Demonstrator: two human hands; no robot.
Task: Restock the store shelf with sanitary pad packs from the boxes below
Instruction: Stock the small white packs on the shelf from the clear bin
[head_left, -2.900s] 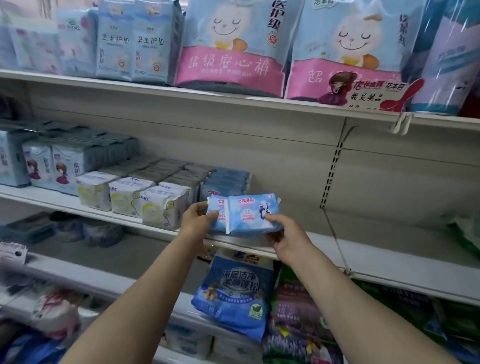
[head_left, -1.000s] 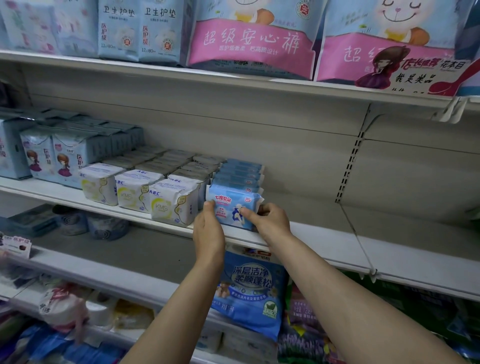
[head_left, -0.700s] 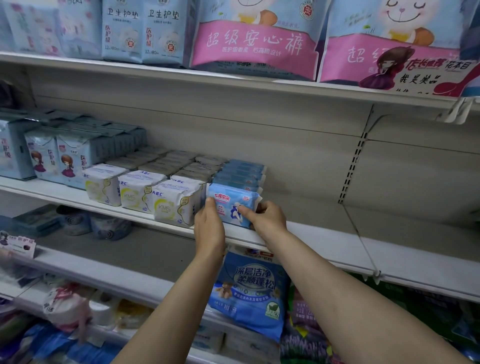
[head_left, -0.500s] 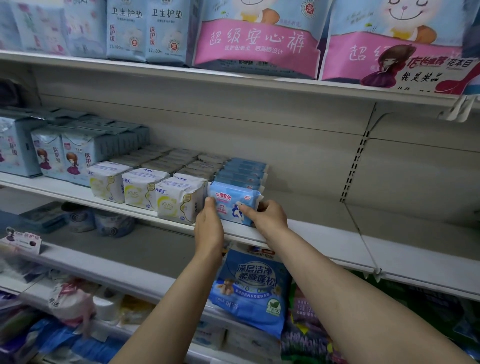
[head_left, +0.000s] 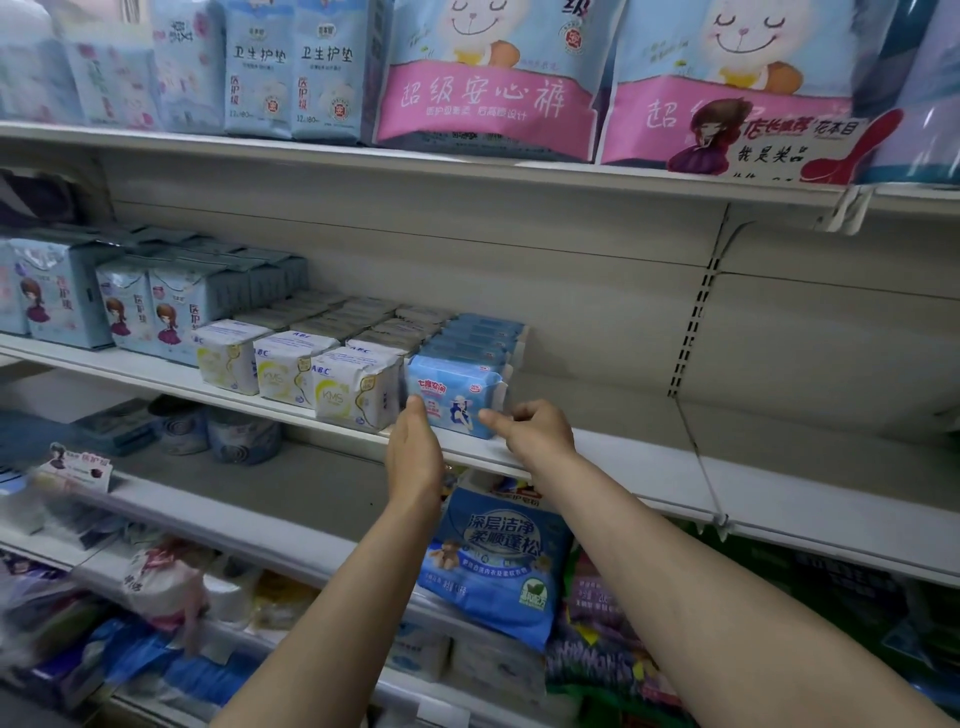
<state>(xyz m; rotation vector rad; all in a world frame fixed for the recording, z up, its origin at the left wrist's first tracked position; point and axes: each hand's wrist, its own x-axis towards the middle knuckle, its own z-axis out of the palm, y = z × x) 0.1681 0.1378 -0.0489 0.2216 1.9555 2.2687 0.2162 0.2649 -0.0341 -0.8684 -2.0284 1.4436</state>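
Observation:
A light-blue sanitary pad pack (head_left: 457, 392) stands at the front edge of the middle shelf (head_left: 623, 460), at the head of a row of the same blue packs (head_left: 485, 335). My left hand (head_left: 415, 449) reaches up with straight fingers, and its fingertips touch the pack's lower left corner. My right hand (head_left: 537, 434) is at the pack's lower right, one finger stretched out against the front face and the others loosely curled. Neither hand grips the pack. No boxes are in view.
White ABC packs (head_left: 353, 387) stand tight against the blue row's left, with taller blue packs (head_left: 171, 306) further left. Right of the blue row the shelf is bare. Large pink-and-blue bags (head_left: 488, 83) fill the top shelf. A blue bag (head_left: 498, 561) hangs below my arms.
I carried the blue pack up to the shelf and set it at the front of its row. My hands have let go of its sides and now only touch its lower edge.

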